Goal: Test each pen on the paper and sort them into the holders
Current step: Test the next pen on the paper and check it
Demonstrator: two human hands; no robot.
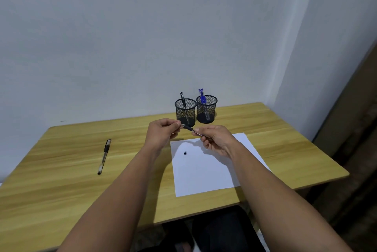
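Observation:
A black pen [188, 128] is held in the air between both hands, just in front of the holders and above the far edge of the white paper [206, 172]. My left hand [161, 133] pinches its capped end; my right hand [216, 139] grips the barrel. A small dark mark [185, 153] shows on the paper. Two black mesh holders stand at the table's back: the left holder [185, 111] has one black pen, the right holder [206, 109] has blue pens. Another black pen [104, 156] lies on the table at the left.
The wooden table [81, 180] stands against a white wall, with its right edge near a dark doorway or panel. My legs show under the front edge.

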